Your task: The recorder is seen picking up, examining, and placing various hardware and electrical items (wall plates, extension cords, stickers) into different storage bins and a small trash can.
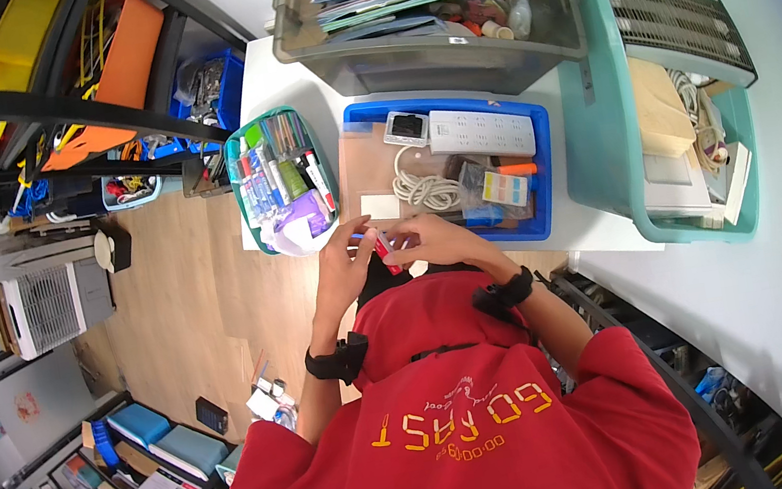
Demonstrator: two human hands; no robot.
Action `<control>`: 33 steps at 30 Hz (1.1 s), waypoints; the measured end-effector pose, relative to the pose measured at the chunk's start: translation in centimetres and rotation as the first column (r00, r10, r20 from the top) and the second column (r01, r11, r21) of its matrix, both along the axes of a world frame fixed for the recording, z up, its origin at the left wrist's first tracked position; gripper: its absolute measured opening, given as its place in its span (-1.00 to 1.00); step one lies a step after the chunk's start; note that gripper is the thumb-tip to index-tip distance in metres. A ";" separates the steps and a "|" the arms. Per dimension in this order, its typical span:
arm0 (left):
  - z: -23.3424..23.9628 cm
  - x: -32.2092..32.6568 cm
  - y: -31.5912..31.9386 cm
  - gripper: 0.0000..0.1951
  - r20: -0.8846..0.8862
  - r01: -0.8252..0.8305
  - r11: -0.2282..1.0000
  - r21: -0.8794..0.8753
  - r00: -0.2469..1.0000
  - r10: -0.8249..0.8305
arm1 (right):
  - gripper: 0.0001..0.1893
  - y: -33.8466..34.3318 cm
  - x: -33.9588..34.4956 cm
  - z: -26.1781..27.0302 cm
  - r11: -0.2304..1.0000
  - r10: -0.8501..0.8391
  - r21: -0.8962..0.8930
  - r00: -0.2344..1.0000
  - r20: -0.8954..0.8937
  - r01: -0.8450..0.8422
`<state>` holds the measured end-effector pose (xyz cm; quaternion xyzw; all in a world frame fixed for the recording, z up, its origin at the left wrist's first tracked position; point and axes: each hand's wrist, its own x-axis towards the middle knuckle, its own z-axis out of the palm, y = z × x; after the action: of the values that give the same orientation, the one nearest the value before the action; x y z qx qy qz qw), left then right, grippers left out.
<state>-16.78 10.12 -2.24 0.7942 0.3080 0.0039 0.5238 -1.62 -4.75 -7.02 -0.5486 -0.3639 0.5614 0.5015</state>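
Observation:
A small red and white item point(385, 251), its kind not clear, is held between my two hands in front of my body, at the table's near edge. My left hand point(354, 248) pinches it from the left, with something thin and blue near the fingers. From the right, the fingers of my right hand point(428, 239) close on it. Just beyond is a blue tray point(548, 168) holding a coiled white cable point(421, 191), a white power strip point(481, 134), a cardboard sheet and small packets. Left of it stands a green basket point(322, 156) of markers and paint tubes.
A grey translucent bin point(424, 61) with folders stands at the back of the white table point(616, 226). A large teal bin point(595, 138) with a heater is at right. Dark metal shelving point(76, 113) stands at left, and a white appliance point(51, 307) is on the wooden floor.

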 end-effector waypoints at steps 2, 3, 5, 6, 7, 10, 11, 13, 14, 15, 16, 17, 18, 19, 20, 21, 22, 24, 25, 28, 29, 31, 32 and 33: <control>-0.4 -0.8 1.3 -0.61 0.045 -0.080 0.997 -0.017 0.996 0.080 | -0.50 2.6 -0.6 -1.3 0.999 0.020 -0.034 1.000 0.004 -0.020; -0.6 -1.4 2.1 -0.61 0.049 -0.090 0.996 -0.024 0.995 0.091 | -0.51 4.0 -0.9 -1.5 0.998 0.031 -0.061 0.999 0.004 -0.031; -0.9 -2.7 3.8 -0.61 0.071 -0.166 0.986 -0.021 0.983 0.167 | -0.63 6.8 -1.5 -1.7 0.994 -0.083 -0.078 0.992 -0.097 0.076; -1.1 -3.4 4.6 -0.62 0.076 -0.187 0.982 0.011 0.980 0.186 | -0.63 8.4 -1.6 -2.2 0.989 -0.111 -0.104 0.989 -0.095 0.101; -1.2 -4.0 5.4 -0.62 0.080 -0.188 0.982 0.004 0.979 0.188 | -0.64 10.0 -1.6 -2.6 0.983 -0.143 -0.129 0.985 -0.092 0.130; -1.6 -5.3 7.7 -0.66 0.039 -0.219 0.975 0.047 0.975 0.217 | -0.63 14.6 -1.9 -5.1 0.965 -0.226 -0.121 0.971 0.075 0.234; -1.6 -5.6 8.4 -0.66 0.043 -0.216 0.976 0.039 0.976 0.214 | -0.62 15.7 -2.1 -6.1 0.963 -0.239 -0.076 0.952 0.189 0.257; -1.7 -6.6 10.0 -0.68 0.020 -0.202 0.979 0.001 0.979 0.202 | -0.63 18.1 -2.9 -5.9 0.945 -0.293 -0.108 0.945 0.147 0.310; -2.0 -7.0 10.6 -0.69 0.019 -0.202 0.979 -0.005 0.979 0.202 | -0.64 19.1 -3.0 -5.9 0.942 -0.258 -0.130 0.914 0.315 0.310; -2.0 -7.3 11.4 -0.69 0.024 -0.198 0.980 -0.014 0.980 0.199 | -0.65 20.0 -3.0 -6.1 0.937 -0.213 -0.150 0.854 0.475 0.316; -2.1 -7.6 12.1 -0.68 -0.004 -0.174 0.984 -0.028 0.985 0.174 | -0.65 20.7 -3.3 -6.7 0.924 -0.247 -0.138 0.834 0.493 0.355; -2.1 -7.8 12.9 -0.66 -0.033 -0.149 0.988 -0.044 0.989 0.148 | -0.65 21.4 -3.4 -7.2 0.921 -0.248 -0.143 0.829 0.501 0.361; -2.2 -7.9 13.5 -0.67 -0.013 -0.142 0.989 -0.051 0.990 0.141 | -0.62 22.1 -3.5 -7.7 0.907 -0.247 -0.144 0.776 0.580 0.396; -2.3 -8.0 14.1 -0.67 -0.008 -0.136 0.989 -0.060 0.991 0.136 | -0.60 22.6 -3.5 -8.2 0.891 -0.243 -0.141 0.717 0.654 0.431; -2.4 -8.1 14.8 -0.67 -0.013 -0.120 0.990 -0.071 0.993 0.119 | -0.62 23.0 -3.3 -8.8 0.881 -0.231 -0.160 0.701 0.675 0.445; -2.5 -8.3 15.5 -0.67 -0.019 -0.108 0.991 -0.082 0.994 0.107 | -0.62 23.4 -3.5 -8.5 0.880 -0.227 -0.165 0.698 0.679 0.446; -2.7 -8.5 16.0 -0.67 -0.016 -0.106 0.990 -0.089 0.994 0.105 | -0.63 23.7 -3.6 -8.2 0.874 -0.227 -0.161 0.680 0.697 0.457; -3.2 -8.9 16.9 -0.68 0.019 -0.095 0.992 -0.083 0.995 0.097 | -0.65 24.3 -3.9 -7.6 0.867 -0.226 -0.161 0.659 0.718 0.472; -3.4 -9.0 17.4 -0.68 0.022 -0.092 0.992 -0.089 0.995 0.094 | -0.67 24.5 -4.1 -7.3 0.862 -0.234 -0.151 0.644 0.729 0.484; -3.8 -9.0 18.4 -0.68 0.024 -0.056 0.993 -0.101 0.998 0.058 | -0.73 24.7 -4.7 -7.1 0.848 -0.303 -0.057 0.571 0.763 0.526; -3.8 -8.9 18.6 -0.69 0.027 -0.047 0.994 -0.099 0.998 0.050 | -0.77 24.6 -5.0 -7.2 0.839 -0.363 0.031 0.516 0.776 0.544; -3.8 -8.9 19.1 -0.69 0.031 -0.037 0.995 -0.098 0.999 0.040 | -0.80 24.8 -5.9 -7.2 0.830 -0.303 -0.022 0.483 0.822 0.558; -3.8 -8.9 19.3 -0.69 0.038 -0.034 0.996 -0.083 0.999 0.037 | -0.83 24.8 -6.3 -7.2 0.819 -0.239 -0.073 0.453 0.859 0.570; -3.8 -9.0 19.5 -0.70 0.046 -0.028 0.997 -0.068 0.998 0.032 | -0.83 24.7 -6.3 -7.6 0.816 -0.240 -0.073 0.450 0.860 0.574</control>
<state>-25.73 29.63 -6.03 0.7710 0.3074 0.0199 0.5573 -7.96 19.94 -14.60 -0.8961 -0.3003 0.1556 0.2873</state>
